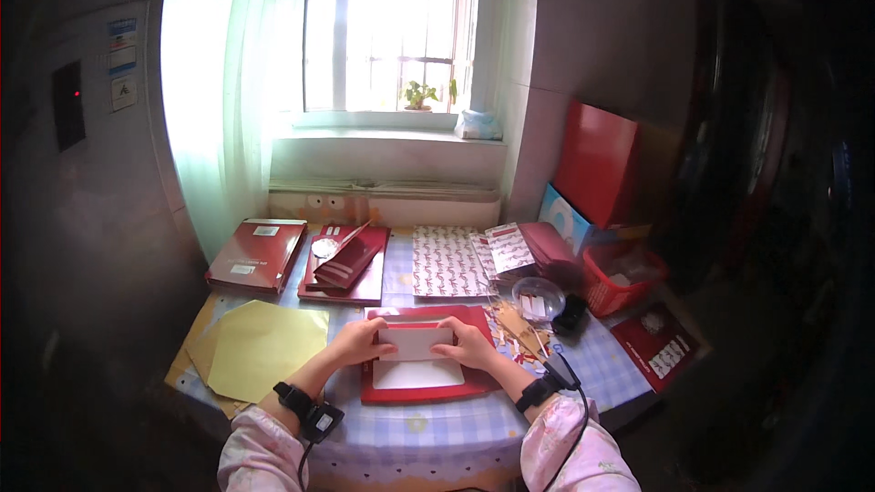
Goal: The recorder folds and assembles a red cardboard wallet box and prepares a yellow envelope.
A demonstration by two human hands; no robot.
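Observation:
Between my two hands is a white card or folded sheet (415,344), with a red strip along its far edge. My left hand (361,343) grips its left end, thumb on top, and my right hand (468,344) pinches its right end the same way. Beneath it a white sheet (417,374) lies on a flat red board or folder (474,389). The undersides of my fingers are hidden by the card. To the right of my right hand are a scatter of small paper strips (517,339) and a clear round bowl (538,299).
Yellow paper (260,351) lies at the left. Behind it are a stack of red folders (258,255) and more red folders (351,264). A patterned sheet (448,260) lies at the back, a red basket (606,296) and a dark red booklet (653,346) at the right.

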